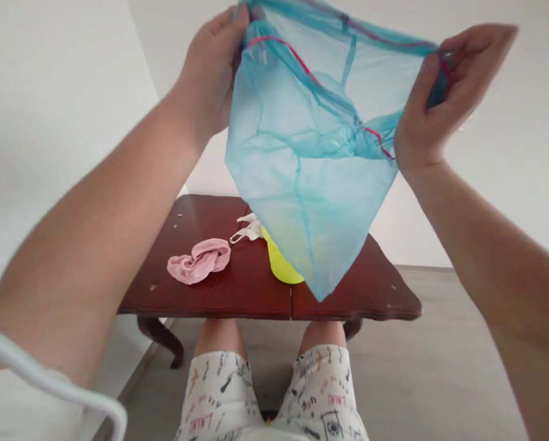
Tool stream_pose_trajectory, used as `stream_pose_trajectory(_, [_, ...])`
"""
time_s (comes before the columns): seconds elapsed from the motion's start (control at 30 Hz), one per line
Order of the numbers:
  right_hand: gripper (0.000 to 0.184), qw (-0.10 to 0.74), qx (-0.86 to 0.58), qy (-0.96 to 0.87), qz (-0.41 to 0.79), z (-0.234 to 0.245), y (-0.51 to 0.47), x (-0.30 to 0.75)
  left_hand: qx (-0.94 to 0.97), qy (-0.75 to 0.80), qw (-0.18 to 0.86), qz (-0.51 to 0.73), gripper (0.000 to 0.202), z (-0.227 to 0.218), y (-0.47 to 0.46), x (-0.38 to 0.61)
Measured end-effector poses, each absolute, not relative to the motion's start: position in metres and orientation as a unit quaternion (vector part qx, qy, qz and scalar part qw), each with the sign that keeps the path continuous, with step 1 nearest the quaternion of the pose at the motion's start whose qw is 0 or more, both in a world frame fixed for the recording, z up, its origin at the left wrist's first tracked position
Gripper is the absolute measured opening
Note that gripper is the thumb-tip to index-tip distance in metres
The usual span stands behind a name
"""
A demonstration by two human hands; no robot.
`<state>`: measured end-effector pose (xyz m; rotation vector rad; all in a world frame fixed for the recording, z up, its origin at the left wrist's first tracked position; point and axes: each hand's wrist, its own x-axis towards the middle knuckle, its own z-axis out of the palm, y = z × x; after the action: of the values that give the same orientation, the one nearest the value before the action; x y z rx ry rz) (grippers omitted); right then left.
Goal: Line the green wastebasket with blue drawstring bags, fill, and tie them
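A thin, see-through blue plastic bag (283,177) with a red drawstring round its mouth hangs in the air above the table. My left hand (214,67) is closed on the rim at its upper left corner. At the right, my right hand (449,92) pinches the other side of the rim between thumb and fingers. The mouth is stretched wide between both hands, and the bottom tapers to a point. Behind the bag stands a bright yellow container (281,263), mostly hidden by the blue film.
On the dark red wooden table (251,300) lie a crumpled pink cloth (201,260) and a white plastic bag (249,228) with handles. A white cord (49,380) crosses the lower left. White walls rise at the left and behind. My knees are at the table's front edge.
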<state>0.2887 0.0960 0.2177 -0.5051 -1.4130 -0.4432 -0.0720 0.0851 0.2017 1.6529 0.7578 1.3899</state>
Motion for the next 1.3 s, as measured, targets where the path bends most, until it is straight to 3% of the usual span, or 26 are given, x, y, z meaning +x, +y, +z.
stream_pose_trajectory(0.13, [0.037,0.651,-0.261,-0.688,-0.187,0.192,0.1,0.297,0.702,0.257,0.379,0.545,0.065,0.205,0.088,-0.076])
stream_pose_trajectory(0.27, [0.033,0.596,-0.269,-0.72,-0.234,0.164,0.116,0.304,0.703,0.221,0.335,0.588,0.036,0.231,0.107,-0.073])
stream_pose_trajectory(0.4, [0.033,0.597,-0.24,-0.722,-0.255,0.147,0.123,0.302,0.695,0.263,0.347,0.572,0.032,0.229,0.116,-0.073])
stream_pose_trajectory(0.5, [0.024,0.617,-0.276,-0.717,-0.172,0.135,0.123,0.298,0.689,0.295,0.368,0.55,0.032,0.214,0.113,-0.075])
stream_pose_trajectory(0.6, [0.018,0.62,-0.311,-0.72,-0.015,0.123,0.118,0.295,0.684,0.326,0.408,0.51,0.038,0.198,0.103,-0.078])
stream_pose_trajectory(0.83, [0.04,0.578,-0.359,-0.684,0.262,0.118,0.089,0.3,0.662,0.322,0.512,0.443,0.038,0.169,0.083,-0.089])
stream_pose_trajectory(0.97, [0.046,0.575,-0.388,-0.647,0.317,0.134,0.079,0.303,0.639,0.312,0.545,0.444,0.032,0.173,0.082,-0.09])
stream_pose_trajectory(1.17, [0.04,0.608,-0.409,-0.587,0.344,0.166,0.083,0.301,0.608,0.316,0.53,0.499,0.024,0.204,0.088,-0.086])
stream_pose_trajectory(1.3, [0.045,0.589,-0.42,-0.595,0.35,0.165,0.093,0.295,0.605,0.324,0.529,0.499,0.018,0.206,0.101,-0.086])
